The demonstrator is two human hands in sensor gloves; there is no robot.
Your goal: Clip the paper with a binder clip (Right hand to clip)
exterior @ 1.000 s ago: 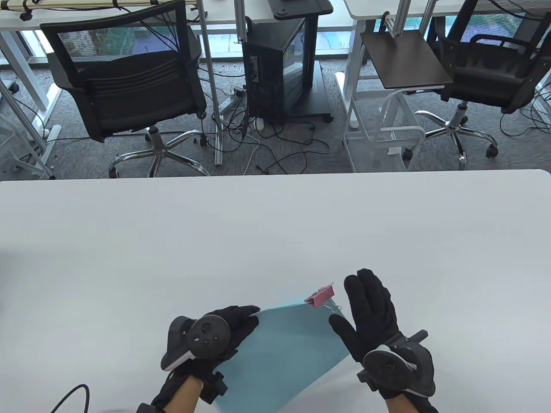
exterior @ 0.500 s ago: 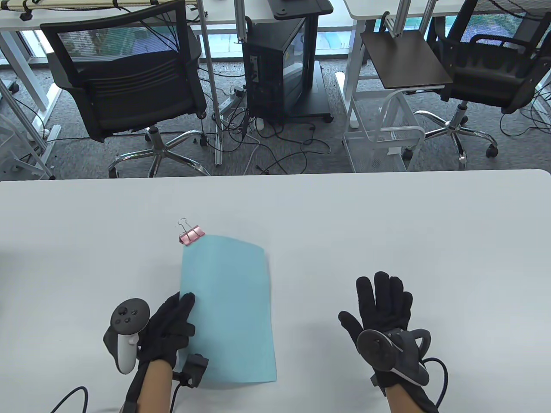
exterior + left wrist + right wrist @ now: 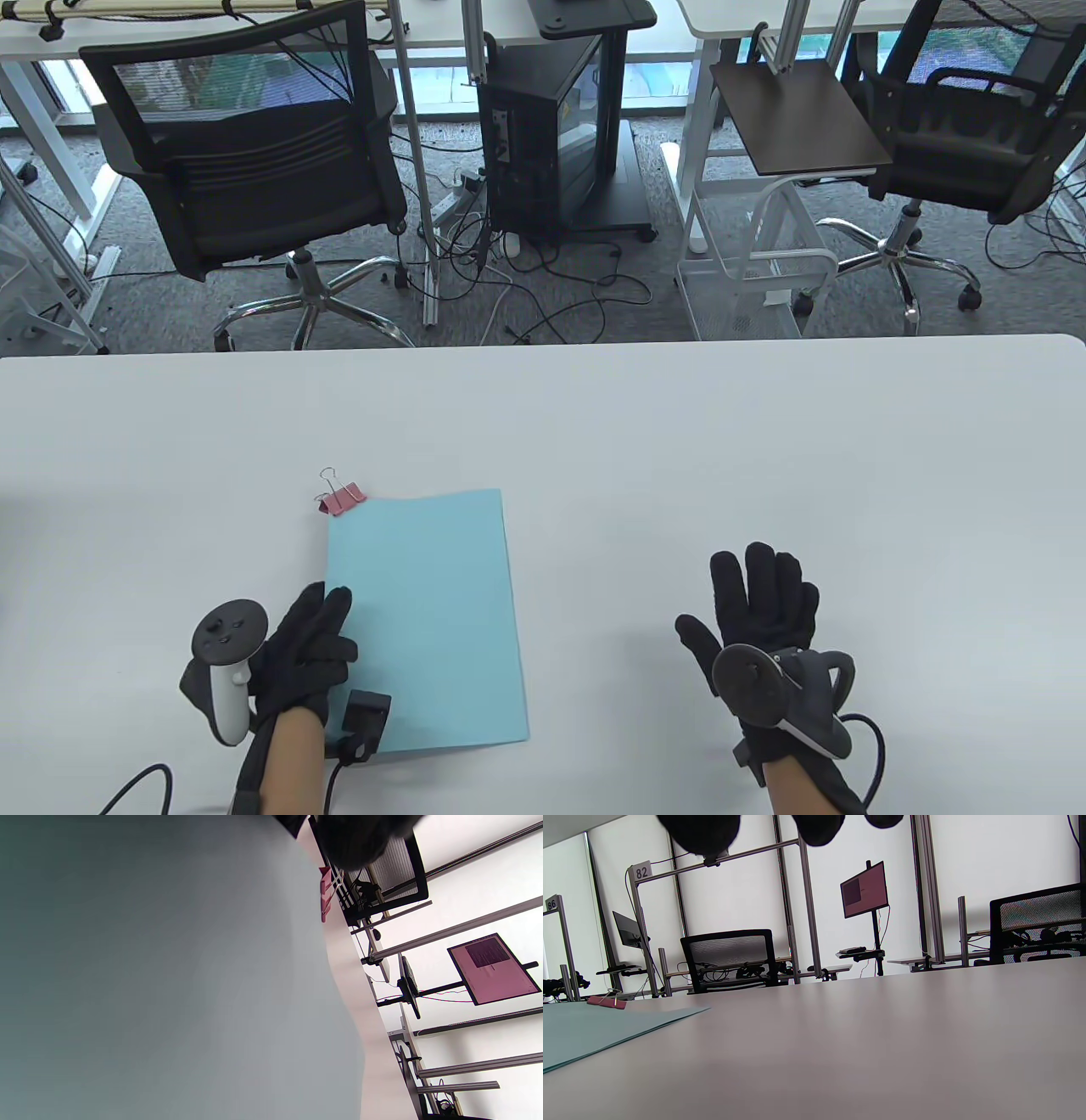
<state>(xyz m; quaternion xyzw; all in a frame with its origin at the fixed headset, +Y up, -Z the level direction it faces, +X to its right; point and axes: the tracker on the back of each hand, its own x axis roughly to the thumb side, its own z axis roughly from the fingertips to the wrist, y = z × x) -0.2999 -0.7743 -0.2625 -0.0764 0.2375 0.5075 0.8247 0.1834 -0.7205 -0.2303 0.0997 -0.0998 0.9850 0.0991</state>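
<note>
Black glove fabric covered the left hand [image 3: 310, 649], which lay at the left edge of the paper [image 3: 428, 620], its fingertips [image 3: 338, 599] reaching onto the sheet's left margin. The fingers looked loosely extended rather than curled, and whether they pressed the sheet or merely touched it could not be told. A tracker [image 3: 225, 671] sat on the back of that hand, left of the paper.

The light blue paper lay flat on the white counter [image 3: 594, 424]. A pink clip [image 3: 342, 498] sat on the paper's far left corner, its wire handles pointing away from the sheet. In the left wrist view the paper [image 3: 169, 984] filled most of the picture, with the clip [image 3: 326, 897] at its far edge and a dark fingertip [image 3: 352, 840] above it.

Well to the right of the paper, the right hand [image 3: 759, 624] was spread open, fingers extended and thumb out to the side toward the sheet, holding nothing. It was apart from both the paper and the clip; whether it touched the counter could not be told. In the right wrist view the paper [image 3: 606, 1027] lay low at the left, the clip [image 3: 607, 1002] on its far corner, and the fingertips [image 3: 700, 832] hung at the top with nothing between them.
</note>
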